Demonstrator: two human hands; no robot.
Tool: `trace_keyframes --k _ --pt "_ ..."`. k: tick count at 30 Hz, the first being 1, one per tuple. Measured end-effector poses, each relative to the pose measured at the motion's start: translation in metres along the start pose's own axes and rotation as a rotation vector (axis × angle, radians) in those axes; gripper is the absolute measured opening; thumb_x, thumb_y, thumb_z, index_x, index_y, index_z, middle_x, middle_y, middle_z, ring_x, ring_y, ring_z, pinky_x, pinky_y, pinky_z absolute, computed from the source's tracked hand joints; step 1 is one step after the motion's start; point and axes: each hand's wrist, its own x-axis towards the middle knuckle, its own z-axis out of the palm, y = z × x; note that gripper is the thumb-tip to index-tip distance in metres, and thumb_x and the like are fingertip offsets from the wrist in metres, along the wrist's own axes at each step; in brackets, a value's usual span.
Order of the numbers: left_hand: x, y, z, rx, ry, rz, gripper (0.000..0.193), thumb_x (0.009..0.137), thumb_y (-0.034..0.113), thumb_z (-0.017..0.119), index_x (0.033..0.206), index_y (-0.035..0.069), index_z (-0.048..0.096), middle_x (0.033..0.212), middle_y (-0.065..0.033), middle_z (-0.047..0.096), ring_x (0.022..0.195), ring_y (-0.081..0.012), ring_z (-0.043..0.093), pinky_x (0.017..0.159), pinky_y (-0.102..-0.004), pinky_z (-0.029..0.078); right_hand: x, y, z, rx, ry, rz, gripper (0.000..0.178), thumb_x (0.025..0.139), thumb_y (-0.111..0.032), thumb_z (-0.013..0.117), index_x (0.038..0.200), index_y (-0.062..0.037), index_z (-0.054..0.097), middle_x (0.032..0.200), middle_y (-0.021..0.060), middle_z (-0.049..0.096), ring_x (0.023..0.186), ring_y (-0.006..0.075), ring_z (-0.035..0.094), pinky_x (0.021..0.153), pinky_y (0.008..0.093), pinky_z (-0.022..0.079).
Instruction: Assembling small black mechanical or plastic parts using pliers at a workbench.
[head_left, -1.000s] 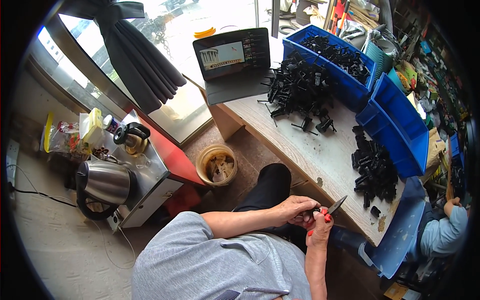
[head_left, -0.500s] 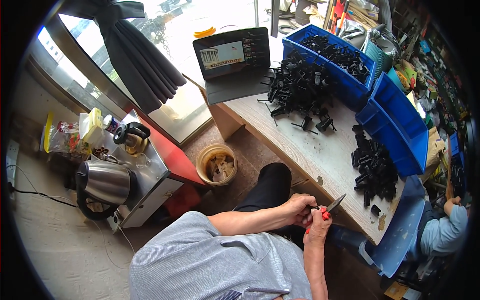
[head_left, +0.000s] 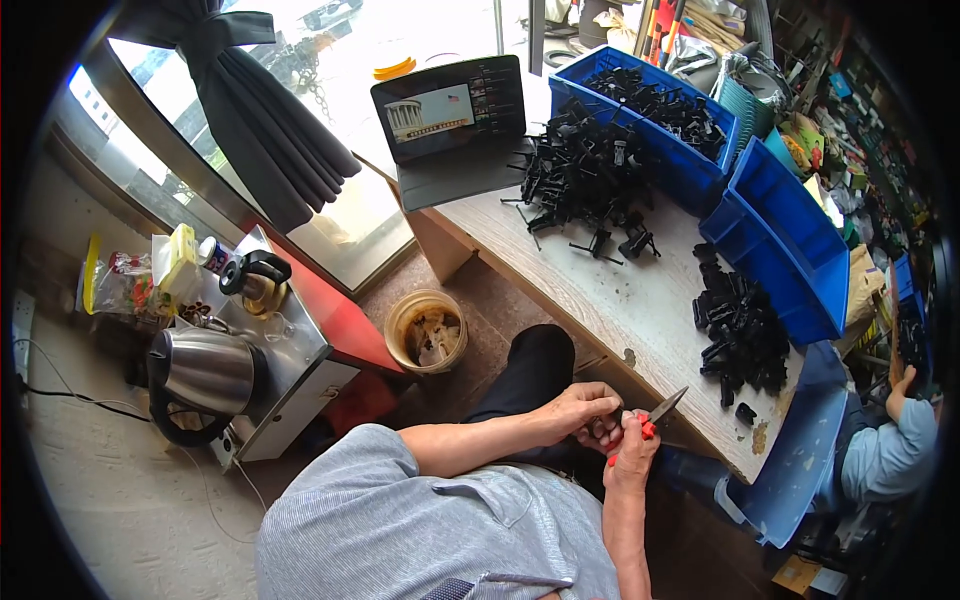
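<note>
My right hand (head_left: 630,461) is closed round red-handled scissors (head_left: 667,406), their pointed blades aimed up and right toward the table edge. Just left of it, my left hand (head_left: 583,408) has its fingers drawn together; whatever is in them is too small and hidden to make out. Both hands are over my lap, below the near edge of the table (head_left: 640,310). On the table lie a large heap of black plastic parts (head_left: 590,165) with thin stems and a smaller pile of stubby black pieces (head_left: 740,330).
A blue bin (head_left: 705,175) holds more black parts, beside a tilted blue bin (head_left: 790,250). A tablet (head_left: 450,115) stands at the far left of the table. A bucket (head_left: 425,330) is on the floor; a kettle (head_left: 210,370) stands left. Another person's arm (head_left: 890,450) shows at right.
My left hand has drawn slightly away from the scissors, and the dark piece seen between the hands no longer shows clearly. The view has shifted a little.
</note>
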Motion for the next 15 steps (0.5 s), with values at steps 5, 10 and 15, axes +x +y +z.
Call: trace_keyframes --k 5,10,15 --pt "-0.003 0.008 -0.009 0.073 -0.210 0.162 0.042 0.101 0.013 0.051 0.140 -0.001 0.047 0.101 -0.0086 0.069 0.083 -0.0132 0.067 0.067 -0.0263 0.055 0.004 -0.013 0.002 0.178 -0.041 0.014 0.012 0.091 -0.017 0.061 0.086 -0.0101 0.053 0.066 0.0004 0.051 0.057 0.0116 0.052 0.050 0.0249 0.044" --pt "-0.014 0.028 -0.016 0.165 -0.267 0.222 0.046 0.095 -0.001 0.061 0.139 0.000 0.051 0.098 -0.0070 0.066 0.087 -0.0128 0.065 0.081 -0.0289 0.055 0.009 -0.013 0.007 0.195 -0.074 0.012 0.011 0.093 -0.019 0.063 0.089 -0.0099 0.056 0.067 -0.0002 0.052 0.057 0.0108 0.054 0.051 0.0265 0.047" --pt "-0.013 0.035 -0.031 0.274 -0.356 0.253 0.050 0.093 -0.001 0.065 0.141 -0.001 0.049 0.101 -0.0092 0.066 0.093 -0.0155 0.067 0.084 -0.0293 0.056 0.004 -0.028 0.017 0.150 -0.085 0.082 0.013 0.092 -0.021 0.062 0.085 -0.0116 0.056 0.075 -0.0030 0.050 0.062 0.0097 0.051 0.061 0.0296 0.051"
